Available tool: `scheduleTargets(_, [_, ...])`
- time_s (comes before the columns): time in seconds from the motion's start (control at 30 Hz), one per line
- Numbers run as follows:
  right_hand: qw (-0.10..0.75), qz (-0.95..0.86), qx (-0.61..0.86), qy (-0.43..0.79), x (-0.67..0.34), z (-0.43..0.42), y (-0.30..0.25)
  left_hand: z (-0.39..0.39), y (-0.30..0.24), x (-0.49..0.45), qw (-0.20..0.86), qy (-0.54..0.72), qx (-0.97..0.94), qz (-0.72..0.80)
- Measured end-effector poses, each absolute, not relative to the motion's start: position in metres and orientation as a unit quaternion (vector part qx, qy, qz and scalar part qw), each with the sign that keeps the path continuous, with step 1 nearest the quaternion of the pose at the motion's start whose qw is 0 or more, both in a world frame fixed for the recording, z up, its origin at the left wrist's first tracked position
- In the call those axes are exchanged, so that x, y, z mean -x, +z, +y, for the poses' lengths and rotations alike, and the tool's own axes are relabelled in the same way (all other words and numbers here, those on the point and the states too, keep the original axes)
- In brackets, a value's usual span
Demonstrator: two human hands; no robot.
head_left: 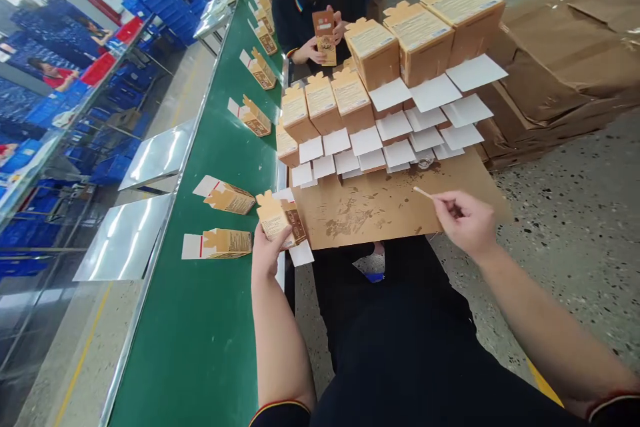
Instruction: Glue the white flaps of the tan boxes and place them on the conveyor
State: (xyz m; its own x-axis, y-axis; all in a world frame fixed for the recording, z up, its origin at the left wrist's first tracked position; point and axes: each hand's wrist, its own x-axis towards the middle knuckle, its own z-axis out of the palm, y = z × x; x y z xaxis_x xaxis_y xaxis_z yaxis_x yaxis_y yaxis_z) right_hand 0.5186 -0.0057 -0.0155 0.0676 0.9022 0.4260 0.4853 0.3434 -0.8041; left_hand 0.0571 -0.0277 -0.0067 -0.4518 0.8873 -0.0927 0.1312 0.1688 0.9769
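My left hand is closed around a small tan and brown cardboard box at the edge of the green belt. White flaps stick out from this box at its top and bottom. Out to the right, over the end of a brown cardboard sheet, my right hand pinches a thin pale stick, which may be a cotton swab. Its tip points left toward a small clear round dish beside the stacked boxes. Dark wet-looking marks cover part of the sheet.
On the green conveyor belt stand several similar boxes with open flaps. Across from me a person holds another box. Large brown wrapped cartons sit at the right on the speckled floor. Metal shelves flank the belt's left side.
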Motion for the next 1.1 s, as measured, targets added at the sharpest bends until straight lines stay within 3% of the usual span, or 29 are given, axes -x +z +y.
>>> scheduleTargets(0.13, [0.441, -0.652, 0.605, 0.119, -0.56, 0.031, -0.007, -0.032, 0.002, -0.079, 0.446, 0.563, -0.348, 0.602])
scheduleTargets(0.37, [0.301, -0.735, 0.594, 0.124, -0.563, 0.099, -0.018, -0.016, -0.014, -0.125, 0.477, 0.589, -0.372, 0.537])
scheduleTargets(0.57, [0.331, -0.738, 0.572, 0.133, -0.569, 0.108, -0.017, -0.005, -0.031, -0.158, 0.415, 0.602, -0.414, 0.542])
scheduleTargets(0.8, [0.377, -0.732, 0.497, 0.275, -0.479, 0.013, -0.03, -0.006, -0.047, -0.161, 0.407, 0.578, -0.413, 0.575])
scheduleTargets(1.1, [0.3, -0.81, 0.46, 0.205, -0.404, -0.001, -0.073, -0.005, -0.043, -0.171, 0.429, 0.582, -0.378, 0.578])
